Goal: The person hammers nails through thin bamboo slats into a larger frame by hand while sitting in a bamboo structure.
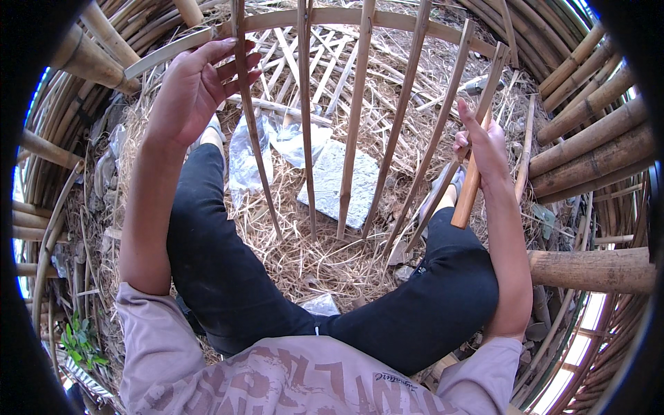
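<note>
In front of me stands a curved bamboo frame (335, 16): a bent strip across the top with several narrow upright slats (356, 104) along it. My left hand (197, 90) is at the leftmost slat, its fingers passing behind it and the thumb up by the bent strip, holding the frame loosely. On the right, my right hand (485, 149) is closed round the wooden handle of a hammer (469, 190). The dark hammer head shows beyond the rightmost slat (492, 79), which crosses in front of it. That slat runs against my right fingers; whether they also grip it, I cannot tell.
Straw and bamboo shavings (283, 256) cover the ground between my legs. A grey stone slab (341, 181) and clear plastic bags (249, 155) lie behind the slats. Loose split strips (332, 66) lie farther off. Bamboo poles (595, 270) stick inward at both sides.
</note>
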The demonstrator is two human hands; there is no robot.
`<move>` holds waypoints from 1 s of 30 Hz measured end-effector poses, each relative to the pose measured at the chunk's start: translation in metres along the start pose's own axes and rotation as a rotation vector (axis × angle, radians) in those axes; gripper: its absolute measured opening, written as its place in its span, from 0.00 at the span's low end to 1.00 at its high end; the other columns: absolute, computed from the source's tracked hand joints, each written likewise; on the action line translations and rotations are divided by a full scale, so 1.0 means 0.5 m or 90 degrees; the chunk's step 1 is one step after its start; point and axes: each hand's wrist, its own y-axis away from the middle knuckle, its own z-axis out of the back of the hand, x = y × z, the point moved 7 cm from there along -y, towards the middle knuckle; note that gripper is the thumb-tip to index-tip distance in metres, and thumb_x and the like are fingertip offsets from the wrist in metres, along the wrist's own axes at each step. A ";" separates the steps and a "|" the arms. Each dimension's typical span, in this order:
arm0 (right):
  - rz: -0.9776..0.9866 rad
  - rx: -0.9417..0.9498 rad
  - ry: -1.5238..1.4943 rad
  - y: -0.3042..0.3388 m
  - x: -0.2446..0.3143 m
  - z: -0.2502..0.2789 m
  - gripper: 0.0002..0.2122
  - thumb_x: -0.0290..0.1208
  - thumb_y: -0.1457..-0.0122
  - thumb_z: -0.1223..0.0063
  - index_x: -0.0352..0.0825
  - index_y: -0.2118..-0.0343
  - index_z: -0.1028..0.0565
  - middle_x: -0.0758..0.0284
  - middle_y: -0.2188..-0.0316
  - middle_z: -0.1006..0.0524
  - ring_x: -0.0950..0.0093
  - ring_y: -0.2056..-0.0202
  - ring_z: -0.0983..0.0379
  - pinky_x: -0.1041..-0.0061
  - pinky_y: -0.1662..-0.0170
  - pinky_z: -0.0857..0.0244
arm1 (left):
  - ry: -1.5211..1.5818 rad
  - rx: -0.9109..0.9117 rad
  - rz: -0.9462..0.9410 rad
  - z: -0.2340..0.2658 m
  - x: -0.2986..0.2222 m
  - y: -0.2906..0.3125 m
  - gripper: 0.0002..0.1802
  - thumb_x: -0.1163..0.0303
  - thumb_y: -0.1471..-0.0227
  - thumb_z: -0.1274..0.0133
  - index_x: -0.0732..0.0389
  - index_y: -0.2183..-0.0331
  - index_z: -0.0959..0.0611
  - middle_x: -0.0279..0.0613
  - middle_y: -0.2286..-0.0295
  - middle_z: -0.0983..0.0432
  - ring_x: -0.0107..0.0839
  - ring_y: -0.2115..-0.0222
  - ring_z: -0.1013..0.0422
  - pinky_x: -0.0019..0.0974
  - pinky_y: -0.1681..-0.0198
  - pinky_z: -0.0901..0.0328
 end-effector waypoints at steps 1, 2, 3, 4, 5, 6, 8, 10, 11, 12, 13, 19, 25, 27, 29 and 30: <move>0.005 0.001 -0.007 0.000 0.001 -0.001 0.37 0.57 0.49 0.33 0.25 0.52 0.34 0.70 0.76 0.27 0.86 0.79 0.30 0.85 0.77 0.32 | -0.001 0.006 0.000 0.000 -0.001 0.000 0.18 0.69 0.36 0.56 0.74 0.51 0.26 0.52 0.55 0.24 0.40 0.53 0.24 0.44 0.47 0.27; 0.010 0.001 -0.014 0.000 0.001 -0.001 0.38 0.56 0.48 0.33 0.24 0.52 0.34 0.69 0.74 0.27 0.86 0.79 0.30 0.85 0.78 0.32 | -0.002 0.012 0.000 0.000 0.000 0.000 0.18 0.68 0.36 0.56 0.74 0.51 0.26 0.52 0.55 0.24 0.40 0.53 0.24 0.45 0.47 0.27; 0.010 0.001 -0.014 -0.001 -0.001 0.000 0.38 0.56 0.48 0.33 0.24 0.52 0.34 0.69 0.74 0.27 0.86 0.79 0.30 0.85 0.78 0.32 | -0.002 0.012 0.000 -0.001 0.000 0.000 0.18 0.68 0.36 0.56 0.74 0.51 0.26 0.52 0.55 0.24 0.40 0.53 0.24 0.45 0.47 0.27; 0.000 0.007 -0.012 -0.004 -0.006 0.001 0.38 0.56 0.48 0.33 0.24 0.51 0.35 0.68 0.72 0.27 0.86 0.79 0.30 0.85 0.78 0.32 | -0.006 0.010 -0.003 -0.001 -0.002 0.001 0.19 0.69 0.36 0.56 0.74 0.51 0.27 0.52 0.55 0.24 0.40 0.53 0.24 0.45 0.47 0.27; -0.010 0.013 -0.009 -0.004 -0.006 -0.001 0.38 0.56 0.48 0.33 0.24 0.51 0.35 0.66 0.69 0.26 0.86 0.79 0.30 0.85 0.78 0.31 | -0.009 0.008 -0.005 -0.002 -0.002 0.001 0.19 0.69 0.36 0.56 0.74 0.51 0.27 0.52 0.55 0.24 0.40 0.54 0.24 0.45 0.47 0.27; -0.011 0.013 -0.009 -0.001 -0.003 -0.004 0.38 0.56 0.48 0.33 0.24 0.51 0.35 0.66 0.69 0.26 0.86 0.79 0.30 0.85 0.78 0.31 | -0.008 0.008 -0.005 -0.007 -0.002 0.002 0.19 0.69 0.36 0.56 0.74 0.51 0.27 0.52 0.55 0.24 0.40 0.54 0.24 0.45 0.47 0.27; -0.011 0.007 -0.033 0.009 0.007 -0.008 0.30 0.54 0.46 0.33 0.32 0.58 0.35 0.76 0.78 0.35 0.87 0.80 0.33 0.85 0.77 0.34 | -0.028 -0.053 0.011 -0.007 -0.001 0.003 0.20 0.64 0.33 0.61 0.70 0.49 0.27 0.55 0.54 0.23 0.42 0.52 0.26 0.50 0.45 0.31; -0.011 0.000 -0.027 0.009 0.008 -0.005 0.31 0.55 0.46 0.33 0.31 0.57 0.35 0.75 0.78 0.36 0.87 0.80 0.33 0.85 0.76 0.34 | 0.027 -0.057 0.023 -0.007 -0.006 0.000 0.22 0.62 0.33 0.64 0.71 0.49 0.28 0.57 0.54 0.24 0.45 0.52 0.26 0.53 0.44 0.31; -0.011 -0.004 -0.023 0.009 0.008 -0.005 0.31 0.55 0.46 0.34 0.31 0.57 0.35 0.75 0.78 0.36 0.87 0.80 0.33 0.85 0.76 0.34 | 0.080 -0.062 0.035 -0.008 -0.011 0.001 0.24 0.61 0.32 0.67 0.72 0.49 0.29 0.59 0.54 0.25 0.47 0.51 0.26 0.55 0.44 0.32; -0.011 -0.002 -0.024 0.008 0.008 -0.006 0.31 0.55 0.46 0.34 0.31 0.57 0.35 0.75 0.78 0.36 0.87 0.80 0.33 0.85 0.76 0.34 | 0.078 -0.063 0.034 -0.016 -0.019 0.006 0.24 0.61 0.32 0.67 0.72 0.49 0.29 0.59 0.54 0.25 0.47 0.51 0.26 0.55 0.44 0.32; -0.018 0.005 -0.018 0.006 0.006 -0.007 0.31 0.55 0.46 0.33 0.31 0.57 0.35 0.75 0.77 0.36 0.87 0.80 0.33 0.85 0.76 0.34 | 0.085 -0.094 0.037 -0.023 -0.026 0.014 0.26 0.60 0.32 0.70 0.72 0.48 0.30 0.61 0.54 0.25 0.50 0.51 0.27 0.57 0.44 0.33; 0.011 0.005 -0.015 0.003 0.003 -0.002 0.35 0.57 0.48 0.33 0.27 0.55 0.33 0.73 0.78 0.29 0.86 0.80 0.29 0.85 0.78 0.31 | 0.070 -0.101 0.038 -0.025 -0.021 0.010 0.29 0.58 0.31 0.75 0.74 0.47 0.31 0.64 0.52 0.27 0.54 0.51 0.28 0.61 0.42 0.35; -0.010 0.004 -0.021 0.009 0.005 -0.002 0.32 0.55 0.47 0.33 0.30 0.57 0.34 0.72 0.75 0.32 0.86 0.79 0.31 0.85 0.77 0.33 | 0.063 -0.080 0.029 -0.026 -0.017 0.010 0.29 0.57 0.32 0.74 0.71 0.46 0.31 0.63 0.53 0.27 0.54 0.52 0.27 0.58 0.45 0.33; -0.016 0.007 -0.036 0.011 0.007 -0.008 0.30 0.54 0.46 0.33 0.32 0.58 0.35 0.74 0.76 0.36 0.86 0.79 0.33 0.84 0.76 0.34 | 0.067 -0.062 0.021 -0.027 -0.023 0.013 0.28 0.56 0.32 0.72 0.69 0.46 0.31 0.61 0.54 0.26 0.52 0.54 0.25 0.54 0.48 0.29; 0.003 0.009 -0.046 0.007 0.007 -0.009 0.33 0.53 0.47 0.33 0.27 0.54 0.34 0.64 0.67 0.27 0.86 0.79 0.30 0.83 0.77 0.30 | 0.063 -0.089 0.021 -0.029 -0.029 0.019 0.38 0.46 0.32 0.80 0.68 0.44 0.32 0.64 0.52 0.29 0.57 0.51 0.27 0.58 0.46 0.32; 0.004 0.009 -0.046 0.005 0.006 -0.005 0.33 0.53 0.47 0.33 0.27 0.54 0.34 0.64 0.67 0.27 0.86 0.79 0.30 0.83 0.77 0.30 | 0.063 -0.088 0.020 -0.006 -0.022 0.011 0.38 0.46 0.32 0.80 0.68 0.44 0.32 0.64 0.52 0.29 0.57 0.51 0.27 0.58 0.46 0.32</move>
